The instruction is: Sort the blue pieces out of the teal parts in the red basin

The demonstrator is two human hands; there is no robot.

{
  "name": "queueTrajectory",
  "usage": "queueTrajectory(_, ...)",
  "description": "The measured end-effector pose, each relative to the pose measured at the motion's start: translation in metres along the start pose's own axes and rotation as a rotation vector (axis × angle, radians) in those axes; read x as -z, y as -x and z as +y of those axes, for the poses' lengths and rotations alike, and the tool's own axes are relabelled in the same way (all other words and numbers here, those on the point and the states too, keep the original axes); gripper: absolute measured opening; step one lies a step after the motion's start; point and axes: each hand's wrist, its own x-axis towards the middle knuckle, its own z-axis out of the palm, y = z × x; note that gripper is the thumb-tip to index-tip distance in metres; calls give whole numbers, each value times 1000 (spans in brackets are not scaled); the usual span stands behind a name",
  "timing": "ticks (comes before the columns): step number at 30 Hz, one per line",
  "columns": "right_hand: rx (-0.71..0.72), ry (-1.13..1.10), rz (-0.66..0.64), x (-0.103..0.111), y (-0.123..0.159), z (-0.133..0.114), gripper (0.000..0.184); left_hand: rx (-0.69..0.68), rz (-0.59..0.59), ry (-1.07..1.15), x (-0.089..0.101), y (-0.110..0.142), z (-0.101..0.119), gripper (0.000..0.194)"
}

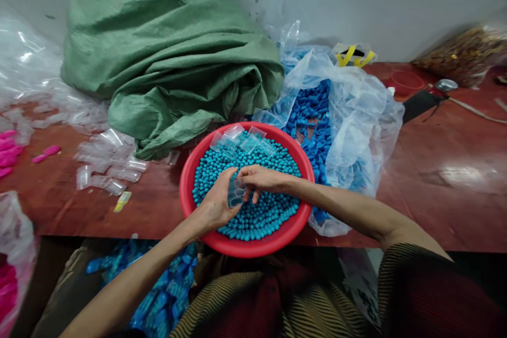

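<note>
A red plastic basin (304, 211) full of small turquoise beads (253, 224) sits at the table's front edge. Above the beads, my left hand (216, 200) grips a small clear plastic sleeve (236, 193) between thumb and fingers. My right hand (259, 178) meets it from the other side, its fingers curled and thumb and forefinger pinched at the sleeve's upper edge. Whatever the right fingertips hold is too small to make out. Several more clear plastic sleeves (233, 132) lie on the beads at the basin's far side.
Behind the basin slumps a large green sack (170, 58). To its right, a translucent bag (356, 132) spills blue plastic pieces (311, 121). Loose clear sleeves (114, 158) and pink pieces (46, 153) lie leftward on the red-brown table (443, 195). Below the edge are bagged blue items (162, 290).
</note>
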Motion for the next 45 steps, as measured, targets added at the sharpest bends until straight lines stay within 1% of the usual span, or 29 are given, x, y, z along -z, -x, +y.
queueTrajectory(3, 45, -31, 66, -10, -2, 4, 5, 55, 77, 0, -5, -2, 0, 80)
queueTrajectory(5, 113, -8, 129, -13, -3, 7, 5, 74, 106, 9, -6, -2, -2, 82)
queueTrajectory(7, 189, 40, 172, -15, -3, 9, 5, 77, 114, 14, -6, -2, -3, 82)
queueTrajectory(10, 288, 151, 214, -17, 0, 11, 6, 92, 87, 66, -2, -2, -2, 81)
queueTrajectory(12, 354, 253, 259, -19, 4, 12, 9, 115, 79, 126, 1, -1, 0, 78)
queueTrajectory(14, 422, 352, 299, -23, 8, 10, 11, 137, 88, 191, 4, 0, 3, 69)
queueTrajectory(17, 485, 472, 306, -26, 16, 6, 15, 152, 75, 299, 8, 4, 9, 56)
queueTrajectory(19, 528, 591, 324, -27, 22, 1, 16, 174, 58, 333, 10, 6, 11, 56)
queueTrajectory(20, 565, 670, 355, -27, 25, -2, 16, 194, 53, 333, 11, 5, 11, 57)
queueTrajectory(22, 652, 869, 400, -25, 31, -7, 20, 233, 43, 319, 12, 3, 11, 60)
queueTrajectory(23, 687, 980, 388, -23, 33, -9, 24, 248, 23, 318, 13, 0, 10, 62)
queueTrajectory(24, 702, 1093, 346, -22, 35, -11, 29, 259, -6, 320, 13, -2, 9, 65)
queueTrajectory(25, 695, 1202, 283, -20, 35, -12, 33, 268, -41, 322, 12, -5, 8, 69)
queueTrajectory(27, 629, 1386, 183, -15, 34, -10, 37, 287, -102, 309, 10, -10, 5, 77)
queueTrajectory(29, 553, 1485, 167, -10, 29, -3, 32, 283, -117, 273, 7, -13, 1, 82)
queueTrajectory(31, 498, 1516, 165, -5, 23, 8, 24, 241, -110, 223, 2, -13, -3, 83)
queueTrajectory(34, 428, 1554, 152, -1, 18, 21, 21, 152, -121, 63, -4, -10, -4, 77)
queueTrajectory(36, 380, 1589, 167, -1, 19, 22, 22, 123, -96, -110, -5, -7, -2, 71)
queueTrajectory(37, 356, 1597, 194, -1, 21, 21, 23, 118, -75, -200, -4, -6, 0, 68)
queueTrajectory(39, 310, 1600, 264, -3, 27, 16, 24, 134, -52, -357, 0, -3, 4, 60)
queueTrajectory(41, 258, 1594, 302, -7, 35, 11, 23, 185, -84, -455, 5, -1, 9, 48)
queueTrajectory(43, 226, 1579, 271, -10, 43, 9, 21, 238, -125, -502, 10, 2, 14, 40)
queueTrajectory(45, 226, 1562, 238, -13, 49, 9, 19, 270, -101, -546, 14, 5, 17, 36)
